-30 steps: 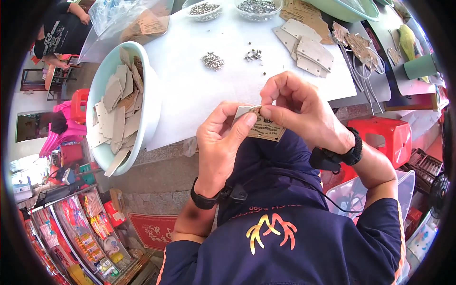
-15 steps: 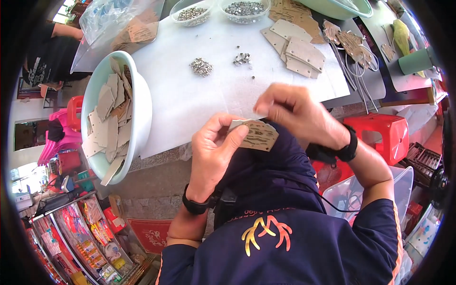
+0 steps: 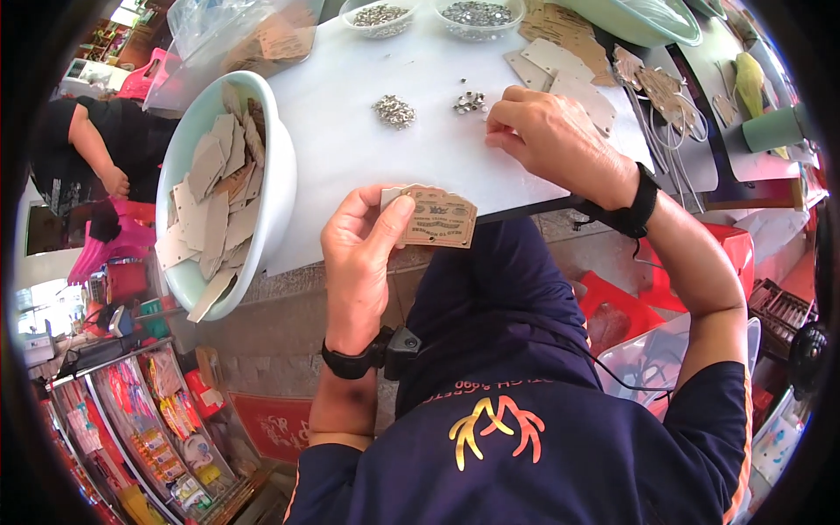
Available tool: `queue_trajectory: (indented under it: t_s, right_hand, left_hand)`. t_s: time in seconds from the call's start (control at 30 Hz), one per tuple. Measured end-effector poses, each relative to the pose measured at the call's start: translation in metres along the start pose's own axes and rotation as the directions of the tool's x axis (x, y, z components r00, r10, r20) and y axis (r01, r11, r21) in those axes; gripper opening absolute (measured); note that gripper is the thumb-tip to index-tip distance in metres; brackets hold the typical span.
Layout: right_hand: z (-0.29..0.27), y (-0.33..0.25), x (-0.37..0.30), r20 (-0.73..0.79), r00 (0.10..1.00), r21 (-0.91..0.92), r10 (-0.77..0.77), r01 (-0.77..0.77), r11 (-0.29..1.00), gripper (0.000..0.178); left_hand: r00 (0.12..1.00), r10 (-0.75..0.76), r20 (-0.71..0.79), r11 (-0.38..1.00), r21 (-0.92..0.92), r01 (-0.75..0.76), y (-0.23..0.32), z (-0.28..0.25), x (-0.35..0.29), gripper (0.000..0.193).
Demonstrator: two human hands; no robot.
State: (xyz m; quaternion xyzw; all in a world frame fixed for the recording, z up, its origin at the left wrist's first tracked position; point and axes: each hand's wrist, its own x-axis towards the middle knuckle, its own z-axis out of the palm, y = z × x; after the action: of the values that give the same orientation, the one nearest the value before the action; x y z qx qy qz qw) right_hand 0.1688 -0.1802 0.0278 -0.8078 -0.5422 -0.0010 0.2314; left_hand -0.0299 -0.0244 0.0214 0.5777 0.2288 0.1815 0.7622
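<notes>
My left hand (image 3: 357, 254) pinches a small printed cardboard-like plate (image 3: 448, 217) between thumb and fingers. The plate is tan, with a wavy upper edge and small holes along its lower edge, and is held over the table's front edge. My right hand (image 3: 560, 136) is over the white tabletop with fingers curled and thumb pressed in. Its fingertips are just right of a loose group of small shiny metal studs (image 3: 471, 102). Whether a stud is between them is hidden. A second pile of small metal fasteners (image 3: 394, 112) lies to the left.
A pale green basin (image 3: 282, 188) full of similar plates stands left. Two clear bowls of metal parts, one silvery bowl (image 3: 378, 17) and one greyer bowl (image 3: 478, 16), sit at the back. Stacked plates (image 3: 584, 94) and corded pieces (image 3: 665, 92) lie right. Another person (image 3: 92, 149) is far left.
My right hand has moved from beside the plate forward to the metal studs. My left hand, still holding the plate, has shifted left and slightly forward. The whole view has shifted a little.
</notes>
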Motion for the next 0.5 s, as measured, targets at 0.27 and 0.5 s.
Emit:
queue_trajectory:
  t_s: [0.27,0.5]
  right_hand:
    - [0.008,-0.001,0.01,0.048,0.999,-0.199,0.026,-0.016,0.98,0.014]
    - [-0.008,-0.032,0.007,-0.118,0.987,0.238,-0.109,0.135,0.962,0.009]
  left_hand:
    - [0.999,0.041,0.011,0.998,0.049,-0.041,0.007,0.007,0.001,0.015]
    - [0.993,0.12,-0.016,0.993,0.027,-0.119,-0.002,0.007,0.008,0.015]
